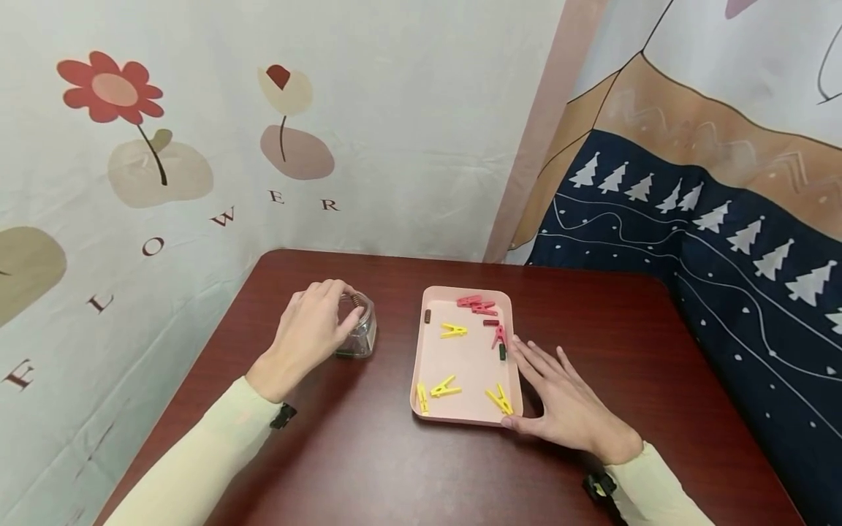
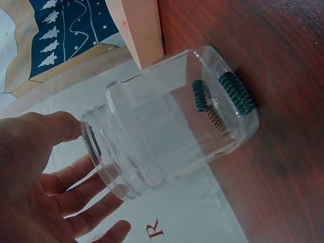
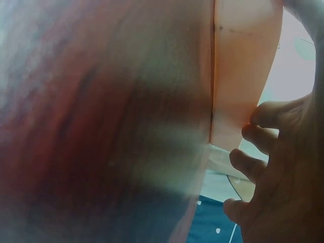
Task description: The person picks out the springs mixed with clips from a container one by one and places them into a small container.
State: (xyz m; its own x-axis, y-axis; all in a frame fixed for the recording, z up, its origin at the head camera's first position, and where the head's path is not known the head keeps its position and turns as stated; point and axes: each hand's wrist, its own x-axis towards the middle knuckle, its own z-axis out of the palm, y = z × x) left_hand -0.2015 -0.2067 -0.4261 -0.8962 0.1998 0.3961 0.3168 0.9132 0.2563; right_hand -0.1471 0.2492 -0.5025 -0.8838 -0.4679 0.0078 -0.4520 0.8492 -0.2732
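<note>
Two bare hands are observed over a dark red bench (image 1: pixel 368 467). Left hand (image 1: pixel 314 318): grip pinching a dark spring (image 1: pixel 357 300) between thumb and forefinger at the mouth of a clear jar (image 1: pixel 360 345). The jar stands upright at 9 o'clock of a pink tray (image 1: pixel 460 363); on its floor lie two green springs (image 2: pixel 236 92) and one brown spring (image 2: pixel 216 121). Right hand (image 1: pixel 567 406): grip spread, fingers fanned along the tray's 3 o'clock side, at least one fingertip touching, thumb by the 5 o'clock corner. Tray contents: four yellow clips (image 1: pixel 445 388) at 11, 8, 7 and 5 o'clock; three pink clips (image 1: pixel 484 308), two touching near 12 and one at 2; short springs (image 1: pixel 490 322), brown at 10, dark red at 1, green at 3. Flower-printed cloth (image 1: pixel 408 124) hangs beyond at 11 o'clock, tree-printed cloth (image 1: pixel 615 219) at 2.
</note>
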